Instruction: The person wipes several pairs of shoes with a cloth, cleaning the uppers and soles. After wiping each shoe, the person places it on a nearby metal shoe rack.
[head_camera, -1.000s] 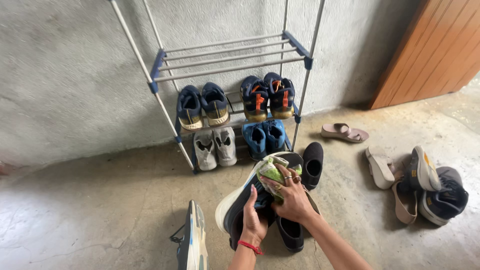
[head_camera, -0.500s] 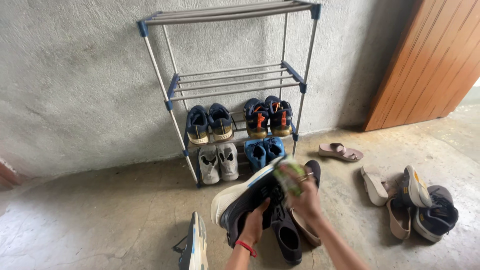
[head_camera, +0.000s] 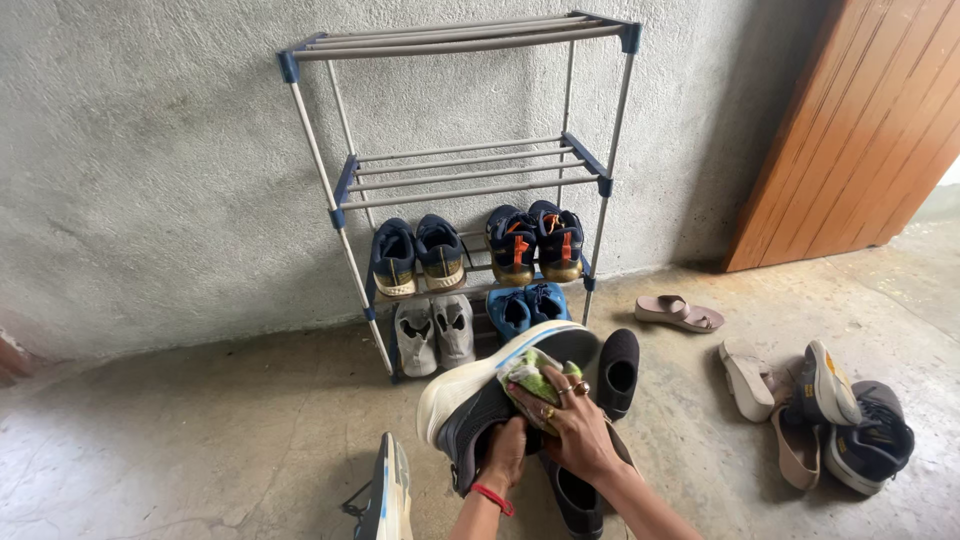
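Since half a second ago the right hand (head_camera: 572, 425) has come back down with the green cloth (head_camera: 533, 377), which it had lifted toward the shoe's toe; now it presses the bunched cloth against the side of the dark sneaker (head_camera: 490, 395) with fingers curled over it, rings showing. Left hand (head_camera: 505, 452), a red band at its wrist, grips the sneaker from below, fingers closed on the upper near the heel, so the shoe hangs tilted with its thick white sole turned up and to the left, near centre, just in front of the rack (head_camera: 460, 180). On the rack's lower shelves sit two dark pairs above a grey pair and a blue pair; its two upper shelves are bare bars. A black slip-on (head_camera: 618, 372) lies just right of the held shoe, another sneaker (head_camera: 390, 495) on its side at near left. Farther right lie a pink sandal (head_camera: 680, 313) and a heap of shoes (head_camera: 830, 415), below an orange wooden door (head_camera: 870, 120).
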